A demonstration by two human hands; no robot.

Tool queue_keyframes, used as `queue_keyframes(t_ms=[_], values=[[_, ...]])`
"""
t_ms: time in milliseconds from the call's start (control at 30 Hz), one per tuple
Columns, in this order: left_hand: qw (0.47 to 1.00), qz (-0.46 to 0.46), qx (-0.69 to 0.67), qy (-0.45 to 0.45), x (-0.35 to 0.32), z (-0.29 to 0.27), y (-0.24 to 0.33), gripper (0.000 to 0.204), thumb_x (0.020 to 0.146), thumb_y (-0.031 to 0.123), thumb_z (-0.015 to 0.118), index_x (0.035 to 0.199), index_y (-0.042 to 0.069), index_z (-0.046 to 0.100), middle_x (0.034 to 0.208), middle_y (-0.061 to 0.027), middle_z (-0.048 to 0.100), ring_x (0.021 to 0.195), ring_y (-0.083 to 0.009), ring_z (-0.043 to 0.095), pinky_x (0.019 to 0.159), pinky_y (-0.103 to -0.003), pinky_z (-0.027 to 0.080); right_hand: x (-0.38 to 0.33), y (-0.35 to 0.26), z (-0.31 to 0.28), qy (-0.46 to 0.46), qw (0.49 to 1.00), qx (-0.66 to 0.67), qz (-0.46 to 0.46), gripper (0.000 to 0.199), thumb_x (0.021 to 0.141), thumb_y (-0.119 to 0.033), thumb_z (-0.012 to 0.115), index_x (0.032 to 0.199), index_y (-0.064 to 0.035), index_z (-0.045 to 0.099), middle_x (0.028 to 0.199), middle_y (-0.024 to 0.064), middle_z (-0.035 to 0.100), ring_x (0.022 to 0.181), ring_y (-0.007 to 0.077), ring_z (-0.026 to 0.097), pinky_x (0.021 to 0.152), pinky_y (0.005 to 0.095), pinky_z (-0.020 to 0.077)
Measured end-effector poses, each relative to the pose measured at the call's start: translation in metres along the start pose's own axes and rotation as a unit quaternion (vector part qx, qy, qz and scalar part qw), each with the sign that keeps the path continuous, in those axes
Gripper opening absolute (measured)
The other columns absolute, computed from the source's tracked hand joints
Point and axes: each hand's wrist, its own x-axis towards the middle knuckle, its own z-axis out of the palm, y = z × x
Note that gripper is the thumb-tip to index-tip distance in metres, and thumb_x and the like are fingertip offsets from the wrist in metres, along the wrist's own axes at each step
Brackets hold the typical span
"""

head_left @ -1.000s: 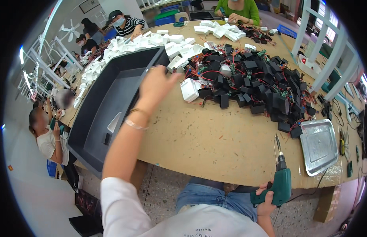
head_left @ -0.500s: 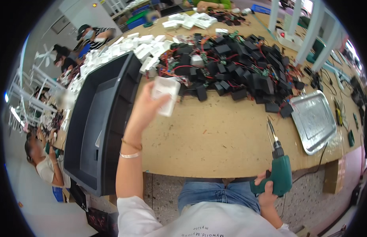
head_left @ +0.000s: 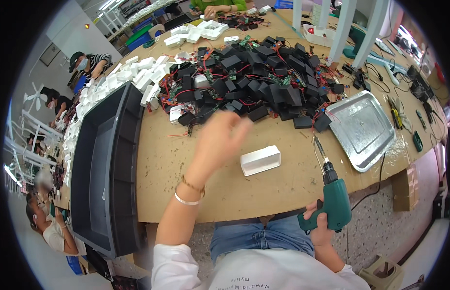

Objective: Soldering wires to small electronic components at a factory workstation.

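Over the table, just short of the pile of black boxes with wires (head_left: 263,82), is my left hand (head_left: 222,135). It looks blurred, with its thumb apart from the fingers and nothing seen in it. A white plastic case (head_left: 260,162) lies on the table to the right of that hand, its open side facing up and toward me. My right hand (head_left: 322,227) grips the handle of a green soldering gun (head_left: 337,205) at the table's front edge. The gun's metal tip and thin feed tube point away from me, over the table.
A deep black bin (head_left: 123,164) stands at the left. White cases (head_left: 138,72) are heaped behind it. A metal tray (head_left: 365,130) sits at the right, near pliers (head_left: 396,116) and cables. Pale posts (head_left: 343,29) rise at the back right. Other people work further off.
My left hand has let go of the white case, which now lies on the table. That hand has moved right, toward the black boxes. My right hand still holds the soldering gun.
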Motion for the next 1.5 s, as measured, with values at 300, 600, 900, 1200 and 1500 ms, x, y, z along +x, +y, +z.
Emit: queue_keyframes(t_ms=[300, 600, 900, 1200, 1500], values=[[0.864, -0.027, 0.322, 0.386, 0.040, -0.062, -0.132, 0.044, 0.073, 0.000, 0.062, 0.116, 0.010, 0.061, 0.104, -0.0139, 0.059, 0.104, -0.0332, 0.049, 0.089, -0.040, 0.040, 0.000, 0.005, -0.006, 0.002, 1.000, -0.001, 0.001, 0.051, 0.092, -0.039, 0.052, 0.124, -0.0005, 0.041, 0.091, 0.0110, 0.055, 0.069, 0.0129, 0.056, 0.065, 0.0294, 0.0480], [0.947, -0.006, -0.210, 0.243, 0.025, -0.091, -0.123, 0.025, 0.083, 0.011, 0.063, 0.106, 0.002, 0.061, 0.082, -0.0040, 0.059, 0.070, -0.0129, 0.053, 0.066, -0.024, 0.043, 0.001, 0.008, 0.002, -0.012, 1.000, 0.006, 0.005, 0.048, 0.093, -0.036, 0.051, 0.123, -0.0005, 0.040, 0.090, 0.0104, 0.055, 0.069, 0.0130, 0.056, 0.064, 0.0291, 0.0479], [0.925, -0.141, -0.338, 0.100, -0.019, -0.092, -0.102, 0.029, 0.098, 0.030, 0.042, 0.097, 0.005, 0.056, 0.078, 0.0014, 0.048, 0.068, -0.0082, 0.044, 0.068, -0.024, 0.040, 0.007, -0.001, 0.018, -0.038, 0.999, 0.020, 0.017, 0.050, 0.092, -0.038, 0.053, 0.123, -0.0002, 0.041, 0.090, 0.0097, 0.055, 0.068, 0.0127, 0.056, 0.064, 0.0289, 0.0483], [0.862, -0.120, -0.493, -0.010, -0.028, -0.079, -0.102, 0.027, 0.099, 0.023, 0.042, 0.107, 0.001, 0.056, 0.085, -0.0015, 0.059, 0.088, -0.0136, 0.059, 0.082, -0.027, 0.045, 0.008, -0.002, 0.025, -0.041, 0.999, 0.011, 0.003, 0.051, 0.092, -0.037, 0.054, 0.123, 0.0009, 0.042, 0.089, 0.0099, 0.055, 0.068, 0.0125, 0.057, 0.064, 0.0287, 0.0487], [0.855, -0.033, -0.514, -0.065, -0.032, -0.072, -0.097, 0.034, 0.098, 0.021, 0.046, 0.124, 0.000, 0.052, 0.110, -0.0084, 0.062, 0.105, -0.0154, 0.056, 0.089, -0.027, 0.043, 0.005, 0.002, 0.024, -0.045, 0.999, 0.010, 0.006, 0.050, 0.092, -0.036, 0.053, 0.123, 0.0014, 0.042, 0.089, 0.0110, 0.056, 0.068, 0.0125, 0.057, 0.064, 0.0291, 0.0491]])
